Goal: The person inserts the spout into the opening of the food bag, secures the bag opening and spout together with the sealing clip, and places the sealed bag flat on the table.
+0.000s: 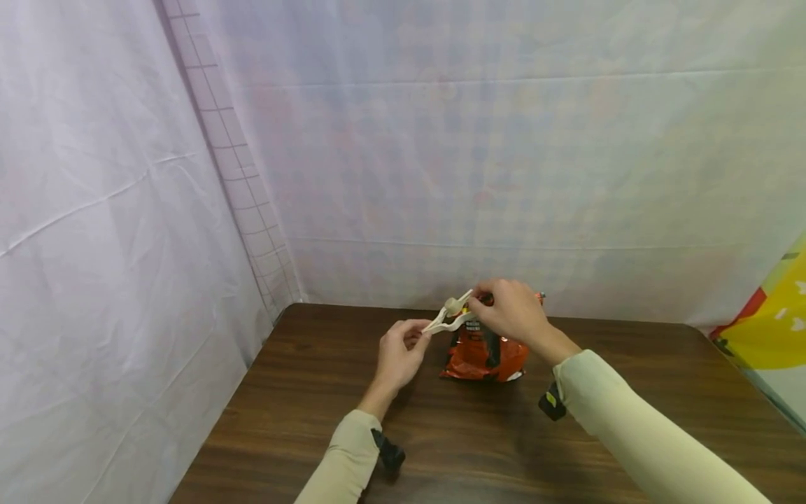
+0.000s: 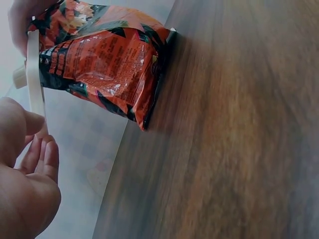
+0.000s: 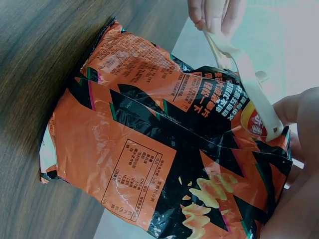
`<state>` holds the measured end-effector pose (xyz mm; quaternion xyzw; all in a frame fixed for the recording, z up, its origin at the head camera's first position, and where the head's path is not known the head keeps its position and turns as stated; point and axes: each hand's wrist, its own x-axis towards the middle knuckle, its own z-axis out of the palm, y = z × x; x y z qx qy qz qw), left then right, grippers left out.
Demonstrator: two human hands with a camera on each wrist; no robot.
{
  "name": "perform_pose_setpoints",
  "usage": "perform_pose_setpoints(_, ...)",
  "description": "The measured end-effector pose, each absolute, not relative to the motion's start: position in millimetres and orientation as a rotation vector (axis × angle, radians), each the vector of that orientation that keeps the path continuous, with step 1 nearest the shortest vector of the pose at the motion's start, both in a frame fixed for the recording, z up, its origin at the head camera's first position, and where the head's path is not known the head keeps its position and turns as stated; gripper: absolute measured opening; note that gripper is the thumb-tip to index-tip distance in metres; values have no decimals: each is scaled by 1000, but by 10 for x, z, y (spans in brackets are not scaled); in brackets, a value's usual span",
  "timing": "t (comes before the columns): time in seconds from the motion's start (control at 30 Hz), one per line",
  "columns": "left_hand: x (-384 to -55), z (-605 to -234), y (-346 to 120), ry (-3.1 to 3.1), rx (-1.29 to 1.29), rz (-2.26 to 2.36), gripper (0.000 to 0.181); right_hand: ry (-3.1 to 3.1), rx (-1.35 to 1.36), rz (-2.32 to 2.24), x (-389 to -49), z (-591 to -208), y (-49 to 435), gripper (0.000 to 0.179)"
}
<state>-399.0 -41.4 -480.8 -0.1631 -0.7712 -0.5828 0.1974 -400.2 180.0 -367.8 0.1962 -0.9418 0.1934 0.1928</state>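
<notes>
My left hand (image 1: 403,350) pinches the joined end of a cream-white bag clip (image 1: 448,323) between thumb and fingertips. The clip's two arms stand apart in a narrow V, and a round knob sticks out from one of them. An orange and black chip bag (image 1: 481,357) stands upright on the table, its top beside the clip. With my right hand (image 1: 513,308) I grip the bag's top corner, right at the far end of the clip. In the right wrist view one clip arm (image 3: 259,99) lies across the bag's printed face, near its top edge.
The brown wooden table (image 1: 315,406) ends just behind the bag, against a pale hanging curtain (image 1: 504,154). More white cloth (image 1: 94,245) hangs on the left. A yellow and red printed item (image 1: 771,322) is at the right edge.
</notes>
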Motion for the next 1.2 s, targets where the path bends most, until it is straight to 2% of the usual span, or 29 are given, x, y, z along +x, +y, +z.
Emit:
perform_pose_setpoints(0.7,-4008,-4825,-292,-2095,-393,-1703,15,-2619,555,539,-3996,-3678,1823,15)
perform_pose_setpoints(1.2,-3992,-4784,-216,-2043,-405,-1771,14,-2617,567,536,-4007,-3672,1818,20)
